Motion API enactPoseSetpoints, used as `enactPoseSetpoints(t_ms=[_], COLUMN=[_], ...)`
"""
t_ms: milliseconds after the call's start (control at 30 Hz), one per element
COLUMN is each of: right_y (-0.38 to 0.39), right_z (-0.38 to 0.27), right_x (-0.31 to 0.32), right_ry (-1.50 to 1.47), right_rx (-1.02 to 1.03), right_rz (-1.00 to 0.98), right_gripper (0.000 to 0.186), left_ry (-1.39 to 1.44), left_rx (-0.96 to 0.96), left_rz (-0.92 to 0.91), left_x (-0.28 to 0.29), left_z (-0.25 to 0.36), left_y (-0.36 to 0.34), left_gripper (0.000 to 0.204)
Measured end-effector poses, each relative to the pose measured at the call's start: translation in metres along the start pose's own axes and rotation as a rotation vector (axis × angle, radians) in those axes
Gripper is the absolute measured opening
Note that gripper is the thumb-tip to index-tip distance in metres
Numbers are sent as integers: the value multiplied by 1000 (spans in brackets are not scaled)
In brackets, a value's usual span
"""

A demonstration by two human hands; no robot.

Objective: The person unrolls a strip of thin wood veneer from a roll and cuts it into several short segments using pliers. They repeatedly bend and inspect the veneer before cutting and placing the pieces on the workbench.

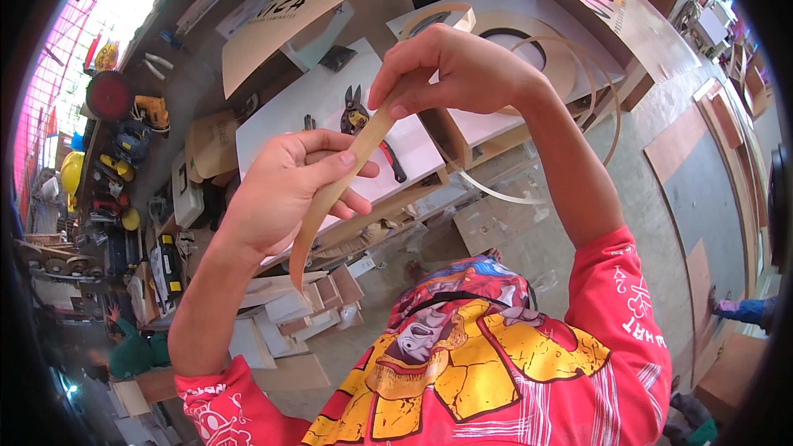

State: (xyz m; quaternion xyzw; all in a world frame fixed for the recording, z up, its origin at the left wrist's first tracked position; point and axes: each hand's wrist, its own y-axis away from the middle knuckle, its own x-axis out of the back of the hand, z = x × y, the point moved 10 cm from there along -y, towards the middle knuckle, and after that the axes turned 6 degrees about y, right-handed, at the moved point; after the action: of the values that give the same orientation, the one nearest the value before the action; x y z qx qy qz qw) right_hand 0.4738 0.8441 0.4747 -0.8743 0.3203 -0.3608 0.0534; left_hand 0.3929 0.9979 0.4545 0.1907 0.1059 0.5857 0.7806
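Between my hands runs a thin tan strip of edge banding [329, 195], its lower end curling down toward me. My left hand [277, 186] pinches it about midway, thumb on top and the other fingers behind. Higher up, my right hand [467, 66] grips it between thumb and fingers. Behind the strip, a pair of snips [353, 107] with dark blades and red-and-black handles lies on a white panel [277, 128]. A coil of edge banding [566, 74] rests on the white surface beyond my right hand, with loose loops trailing to the right and below.
Brown-faced sheets [318, 12] lean over the bench. Power tools and a yellow hard hat [73, 169] crowd the left side. Wood offcuts [330, 293] lie low on the floor near my left arm. Other people show partly at both edges, including a green sleeve [132, 351].
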Motion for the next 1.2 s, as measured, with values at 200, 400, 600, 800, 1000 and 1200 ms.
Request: enactPoseSetpoints(t_ms=[200, 400, 600, 800, 1000, 1200], right_y=[3, -11, -70, -119, -182, -229], right_z=[7, -3, -91, -145, -153, -155], right_x=[20, -22, -119, -181, -266, -369], right_ry=[230, 234, 303, 507, 816, 907], right_rx=[0, 80, 364, 426, 575, 653], right_rz=[71, -139, -227, -262, -359, -470], right_gripper=[20, 38, 48, 45, 39, 34], left_ry=[-311, -461, -102, 88, 1165, 1469], left_rx=[-63, -89, -154, -286, -421, -455], left_rz=[54, 281, 414, 589, 670, 775], left_x=[36, 88, 155, 236, 261, 267], left_z=[-17, -57, -109, -221, -376, -468], left_y=[38, 89, 146, 202, 153, 95], left_gripper=[32, 27, 14, 16, 19, 17])
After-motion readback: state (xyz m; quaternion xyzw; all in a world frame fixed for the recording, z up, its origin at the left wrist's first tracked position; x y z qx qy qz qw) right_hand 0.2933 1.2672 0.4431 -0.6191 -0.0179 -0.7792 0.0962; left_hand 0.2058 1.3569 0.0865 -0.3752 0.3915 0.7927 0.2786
